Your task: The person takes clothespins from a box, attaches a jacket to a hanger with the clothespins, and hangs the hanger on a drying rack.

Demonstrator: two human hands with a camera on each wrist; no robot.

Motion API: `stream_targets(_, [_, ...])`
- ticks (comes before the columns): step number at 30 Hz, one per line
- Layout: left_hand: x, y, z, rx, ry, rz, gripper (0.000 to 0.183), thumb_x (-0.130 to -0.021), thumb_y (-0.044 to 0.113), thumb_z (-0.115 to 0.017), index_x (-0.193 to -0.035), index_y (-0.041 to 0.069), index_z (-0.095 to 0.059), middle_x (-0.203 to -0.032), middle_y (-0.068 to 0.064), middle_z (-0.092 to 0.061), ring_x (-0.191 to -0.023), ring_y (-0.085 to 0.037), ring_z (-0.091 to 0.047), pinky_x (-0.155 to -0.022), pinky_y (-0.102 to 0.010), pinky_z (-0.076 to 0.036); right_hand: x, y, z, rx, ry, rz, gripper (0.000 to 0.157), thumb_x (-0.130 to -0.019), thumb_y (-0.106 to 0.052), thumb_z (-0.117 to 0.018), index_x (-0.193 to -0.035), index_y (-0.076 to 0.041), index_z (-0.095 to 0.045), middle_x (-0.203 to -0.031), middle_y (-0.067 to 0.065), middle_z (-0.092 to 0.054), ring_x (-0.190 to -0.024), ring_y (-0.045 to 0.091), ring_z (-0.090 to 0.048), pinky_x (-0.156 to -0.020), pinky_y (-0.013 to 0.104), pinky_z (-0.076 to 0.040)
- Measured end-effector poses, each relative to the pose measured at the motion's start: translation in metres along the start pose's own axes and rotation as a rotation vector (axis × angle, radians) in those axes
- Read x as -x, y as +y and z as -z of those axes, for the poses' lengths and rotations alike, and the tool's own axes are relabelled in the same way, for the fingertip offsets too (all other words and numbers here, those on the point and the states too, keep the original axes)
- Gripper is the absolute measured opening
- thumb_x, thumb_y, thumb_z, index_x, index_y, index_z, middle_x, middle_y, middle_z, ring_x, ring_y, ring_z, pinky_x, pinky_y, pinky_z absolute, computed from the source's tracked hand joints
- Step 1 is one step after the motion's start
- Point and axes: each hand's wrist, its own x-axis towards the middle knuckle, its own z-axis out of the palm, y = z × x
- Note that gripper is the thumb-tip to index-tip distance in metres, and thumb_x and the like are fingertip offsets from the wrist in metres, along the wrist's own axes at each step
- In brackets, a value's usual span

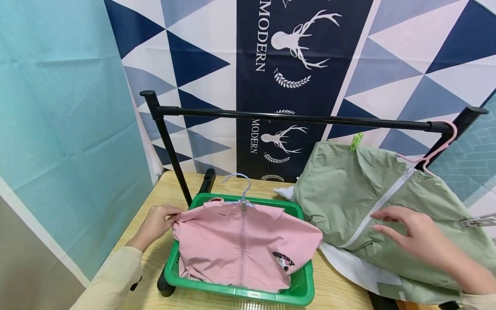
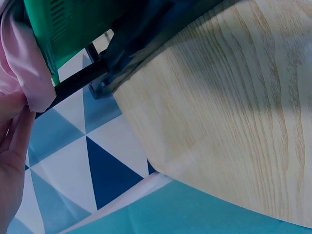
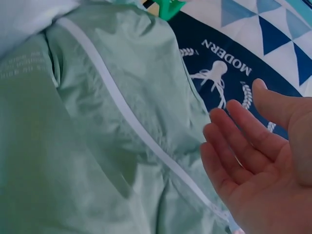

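Note:
A pink zip-up jacket [image 1: 217,245] lies over a green plastic basket [image 1: 232,292], a small cartoon patch on its front. From its collar rises the hook of a light blue hanger [image 1: 245,185]. My left hand [image 1: 156,224] pinches the jacket's left edge; the left wrist view shows the pink cloth [image 2: 29,63] at the fingertips. My right hand [image 1: 418,232] is in front of a green jacket [image 1: 345,185] with a white zip, its fingers spread and holding nothing. The right wrist view shows the palm [image 3: 268,195] and loosely bent fingers beside the green cloth.
A black rail [image 1: 271,115] on two posts spans the wooden table [image 1: 151,258]. From its right end the green jacket hangs on a pink hanger [image 1: 441,148], with a green clip [image 1: 355,142] on it. Patterned cloth [image 1: 205,64] covers the wall behind; a teal curtain [image 1: 69,129] is at left.

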Motion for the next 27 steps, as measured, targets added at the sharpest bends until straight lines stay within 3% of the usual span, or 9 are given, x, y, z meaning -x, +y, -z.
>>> stream_targets(10, [0.004,-0.002,0.000,0.008,0.008,0.023,0.019,-0.076,-0.009,-0.072,-0.091,0.002,-0.077,-0.086,-0.013,-0.075,-0.081,-0.029,-0.072,-0.071,-0.040,-0.060,0.001,0.005,0.029,0.128,-0.093,-0.039,0.031,-0.065,-0.020,-0.086,-0.092,-0.024,-0.072,-0.086,-0.005,-0.073,-0.079,-0.011,-0.058,-0.064,0.005,-0.040])
stream_targets(12, [0.005,-0.003,0.000,0.007,0.011,0.022,0.019,-0.076,-0.009,-0.072,-0.091,0.002,-0.077,-0.086,-0.012,-0.075,-0.081,-0.029,-0.072,-0.070,-0.040,-0.060,0.002,0.005,0.035,0.156,-0.113,-0.059,0.030,-0.066,-0.021,-0.085,-0.093,-0.023,-0.072,-0.087,-0.004,-0.073,-0.077,-0.006,-0.060,-0.062,0.008,-0.042])
stream_targets(19, [0.005,-0.005,0.001,0.007,0.022,0.013,0.020,-0.076,-0.010,-0.071,-0.090,0.002,-0.077,-0.086,-0.013,-0.075,-0.080,-0.030,-0.072,-0.068,-0.038,-0.060,0.001,0.011,0.056,0.199,-0.068,-0.098,0.028,-0.068,-0.022,-0.084,-0.090,-0.010,-0.073,-0.083,0.008,-0.072,-0.065,0.005,-0.063,-0.054,0.017,-0.046])
stream_targets(23, [0.005,-0.006,0.003,0.001,0.022,0.023,0.020,-0.076,-0.011,-0.071,-0.091,0.002,-0.077,-0.087,-0.014,-0.075,-0.081,-0.030,-0.072,-0.069,-0.039,-0.060,0.003,0.016,0.064,0.182,-0.035,-0.136,0.026,-0.073,-0.016,-0.081,-0.093,-0.004,-0.071,-0.084,0.013,-0.070,-0.071,-0.020,-0.050,-0.054,0.011,-0.043])
stream_targets(27, [0.006,-0.006,0.005,-0.004,0.014,0.039,0.020,-0.076,-0.010,-0.071,-0.091,0.002,-0.077,-0.087,-0.014,-0.075,-0.081,-0.030,-0.072,-0.069,-0.039,-0.060,0.004,0.025,0.067,0.076,0.075,-0.083,0.021,-0.073,-0.005,-0.080,-0.091,-0.001,-0.070,-0.091,-0.027,-0.063,-0.088,-0.036,-0.034,-0.060,-0.002,-0.036])
